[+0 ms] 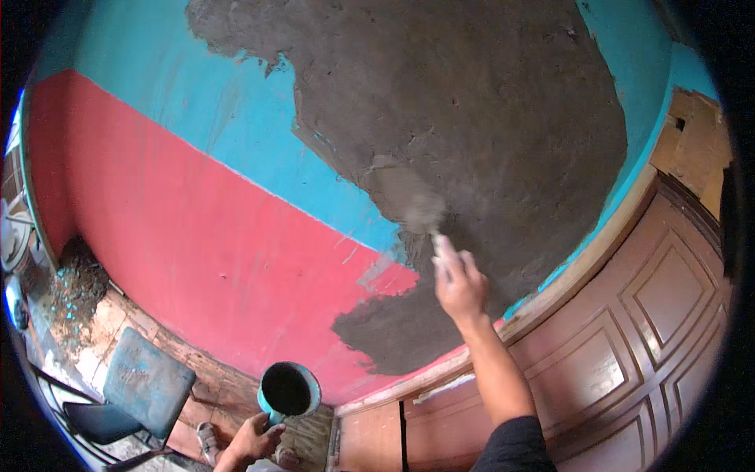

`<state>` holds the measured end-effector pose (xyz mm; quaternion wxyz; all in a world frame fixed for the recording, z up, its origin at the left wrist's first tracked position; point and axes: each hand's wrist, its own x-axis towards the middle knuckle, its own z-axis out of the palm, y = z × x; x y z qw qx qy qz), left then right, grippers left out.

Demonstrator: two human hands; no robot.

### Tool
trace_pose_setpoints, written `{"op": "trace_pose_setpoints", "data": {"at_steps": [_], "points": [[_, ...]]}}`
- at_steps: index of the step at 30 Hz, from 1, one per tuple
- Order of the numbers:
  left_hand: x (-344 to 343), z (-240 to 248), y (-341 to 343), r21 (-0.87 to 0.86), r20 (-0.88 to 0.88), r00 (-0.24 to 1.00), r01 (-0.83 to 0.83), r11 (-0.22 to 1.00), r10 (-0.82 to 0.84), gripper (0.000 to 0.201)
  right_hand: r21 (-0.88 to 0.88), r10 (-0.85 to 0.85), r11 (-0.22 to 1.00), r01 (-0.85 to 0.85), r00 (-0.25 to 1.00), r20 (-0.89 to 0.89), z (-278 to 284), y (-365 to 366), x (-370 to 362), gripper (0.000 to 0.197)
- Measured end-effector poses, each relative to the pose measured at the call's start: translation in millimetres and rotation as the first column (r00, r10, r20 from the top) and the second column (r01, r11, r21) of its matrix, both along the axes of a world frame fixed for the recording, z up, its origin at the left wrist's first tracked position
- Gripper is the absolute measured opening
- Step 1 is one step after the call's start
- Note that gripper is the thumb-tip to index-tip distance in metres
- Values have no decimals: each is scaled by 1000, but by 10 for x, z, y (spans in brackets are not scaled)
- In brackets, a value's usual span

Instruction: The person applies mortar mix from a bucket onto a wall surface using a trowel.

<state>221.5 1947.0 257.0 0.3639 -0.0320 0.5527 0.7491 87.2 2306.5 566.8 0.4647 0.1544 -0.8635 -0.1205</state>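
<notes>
My right hand [462, 287] is closed around a short hand tool whose pale head [425, 212] is blurred by motion; it looks like a brush. That head is against the dark grey plaster [472, 118] on the wall, beside a lighter, wet-looking patch [393, 182]. Low in the view, my left hand [253, 436] grips the handle of a light blue dipper [315, 391], held upright with its mouth facing up. Something dark fills the dipper; whether it is liquid or mortar I cannot tell.
Around the plaster the wall is painted turquoise [244, 118] and red [181, 228]. A brown panelled door [598, 354] stands at the right. Lower left are a dusty chair [149, 381] and a rubble heap [77, 287]. A shoe [208, 442] shows on the floor.
</notes>
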Motion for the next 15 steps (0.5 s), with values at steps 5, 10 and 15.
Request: {"op": "trace_pose_setpoints", "data": {"at_steps": [5, 10, 15], "points": [[14, 70, -31, 10, -34, 999, 24, 1000, -24, 24, 35, -316, 948, 315, 949, 6, 52, 180, -241, 53], [72, -10, -71, -57, -92, 996, 13, 998, -19, 25, -68, -298, 954, 292, 950, -95, 242, 632, 136, 48], [41, 128, -12, -97, -81, 996, 35, 995, -43, 23, -93, -33, 995, 32, 999, -11, -78, 32, -56, 43]]}}
